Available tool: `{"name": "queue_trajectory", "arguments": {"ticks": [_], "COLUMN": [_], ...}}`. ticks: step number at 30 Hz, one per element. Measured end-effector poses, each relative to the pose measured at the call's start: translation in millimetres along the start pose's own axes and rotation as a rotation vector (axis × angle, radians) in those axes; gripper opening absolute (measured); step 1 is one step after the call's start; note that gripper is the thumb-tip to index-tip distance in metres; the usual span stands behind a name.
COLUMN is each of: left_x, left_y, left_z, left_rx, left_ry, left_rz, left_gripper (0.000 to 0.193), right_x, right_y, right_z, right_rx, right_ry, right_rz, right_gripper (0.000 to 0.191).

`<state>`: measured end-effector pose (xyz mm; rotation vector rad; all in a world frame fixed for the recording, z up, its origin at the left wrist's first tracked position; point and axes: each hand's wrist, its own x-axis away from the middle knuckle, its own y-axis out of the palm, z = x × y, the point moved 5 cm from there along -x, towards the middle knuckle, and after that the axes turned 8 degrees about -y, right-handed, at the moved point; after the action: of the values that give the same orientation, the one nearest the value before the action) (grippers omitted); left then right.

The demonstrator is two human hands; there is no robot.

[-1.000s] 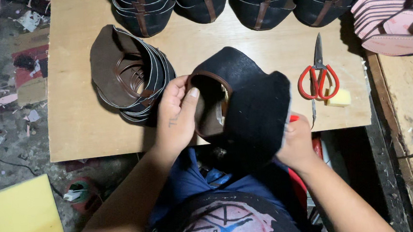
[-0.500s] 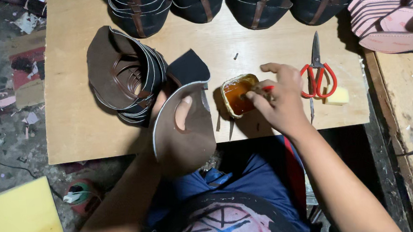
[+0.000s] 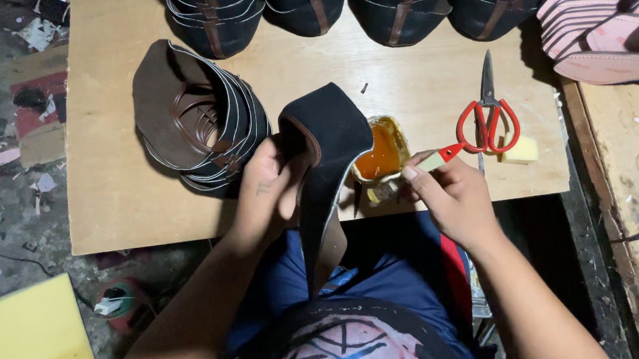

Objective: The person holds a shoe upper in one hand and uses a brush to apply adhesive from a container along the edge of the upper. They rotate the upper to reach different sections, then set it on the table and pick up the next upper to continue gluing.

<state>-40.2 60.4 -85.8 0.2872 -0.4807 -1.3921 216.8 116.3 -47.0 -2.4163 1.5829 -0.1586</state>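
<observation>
The left hand (image 3: 268, 198) grips a curved black suede piece (image 3: 325, 149) (brown-edged); the right hand (image 3: 448, 193) pinches a brush (image 3: 399, 185) at four o'clock of the amber glue jar (image 3: 380, 153).

I see no packages, labels, signs or screens on the wooden board. None shows on the floor either.

Bare forearms, blue shorts, dark shirt with pink-and-blue print.
</observation>
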Motion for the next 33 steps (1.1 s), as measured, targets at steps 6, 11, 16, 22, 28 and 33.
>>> {"name": "queue_trajectory", "arguments": {"ticks": [6,11,16,22,28,33], "left_x": [-6,-14,-19,-18,-12,-43], "left_y": [0,-9,-11,-2,-11,-25], "left_z": [-20,-30,-34,-29,-26,-70], "left_rx": [0.017,-0.050,-0.218,-0.192,-0.353,0.811], "left_ry": [-0.022,0.010,0.017,0.009,0.103,-0.248], "left_rz": [-0.026,0.021,0.096,0.089,0.184,0.097], "left_gripper": [0.027,0.026,0.025,0.029,0.027,0.026], "right_x": [4,4,-2,-10,-3,2], "right_y": [23,26,27,27,31,31], "right_z": [-8,-20,-26,-30,-25,-35], "right_rx": [-0.001,0.022,0.097,0.064,0.128,0.035], "right_ry": [-0.182,-0.291,-0.344,-0.403,-0.325,-0.421], "right_rz": [0.036,0.004,-0.073,-0.100,-0.144,-0.095], "right_gripper": [0.022,0.015,0.015,0.017,0.014,0.015]}}
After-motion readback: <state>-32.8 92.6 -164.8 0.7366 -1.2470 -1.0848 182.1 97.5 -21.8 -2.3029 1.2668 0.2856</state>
